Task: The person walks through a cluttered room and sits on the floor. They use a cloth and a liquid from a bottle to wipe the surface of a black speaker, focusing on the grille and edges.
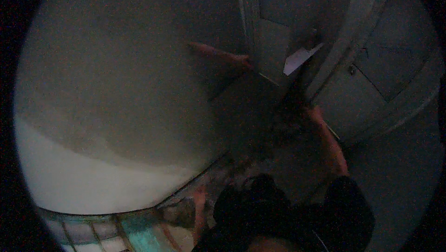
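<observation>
The picture is very dark and grainy. My right hand (315, 113) is stretched forward at the right, in front of a panelled door. Beside its fingertips is a dark shape (294, 98) that I cannot make out; whether the hand touches it is unclear. My left hand (200, 194) is low, close to the pale wall's lower edge and left of my dark clothing (253, 201). Its fingers are blurred, and nothing can be made out in them. Farther ahead, a bare forearm (218, 54) of another person reaches past the wall toward a door frame.
A pale wall (107, 112) fills the left side. Ahead stands a door frame (248, 19), with a white angular thing (301, 60) beside it. Another panelled door (371, 80) is at the right. A turquoise and white patterned surface (139, 230) lies at the lower left.
</observation>
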Available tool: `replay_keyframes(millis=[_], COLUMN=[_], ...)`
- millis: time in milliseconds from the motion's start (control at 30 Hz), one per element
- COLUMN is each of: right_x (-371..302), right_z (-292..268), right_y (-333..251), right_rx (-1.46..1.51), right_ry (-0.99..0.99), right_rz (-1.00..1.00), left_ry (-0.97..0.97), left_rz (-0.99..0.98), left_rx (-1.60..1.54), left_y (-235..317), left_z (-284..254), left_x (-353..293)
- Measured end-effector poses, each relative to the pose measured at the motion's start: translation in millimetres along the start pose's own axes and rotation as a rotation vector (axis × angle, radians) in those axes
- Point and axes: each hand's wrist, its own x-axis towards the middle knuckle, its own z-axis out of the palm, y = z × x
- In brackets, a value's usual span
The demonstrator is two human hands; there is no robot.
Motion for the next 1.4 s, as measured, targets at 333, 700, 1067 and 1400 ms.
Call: replay_keyframes(millis=[333,700,1067,1400], right_x=[336.3,407.7,56.4,-229.3], right_z=[-122.3,-47.3,101.6,105.0], right_y=[-138.2,-214.7,-240.1,-274.8], right_rx=[-0.105,-0.113,-0.133,-0.366], right_ry=[0.333,0.238,-0.725,-0.902], right_rz=[-0.277,-0.928,-1.519,-1.722], left_ry=[0.117,0.478,0.685,1.211], left_rz=[-0.574,-0.874,-1.317,-1.053], left_rx=[-0.112,-0.244,-0.825,-0.841], left_y=[50.3,270.0,424.9,320.9], left_z=[211.2,359.4,547.4,418.1], left_x=[-117.1,-240.1,-318.4,-473.8])
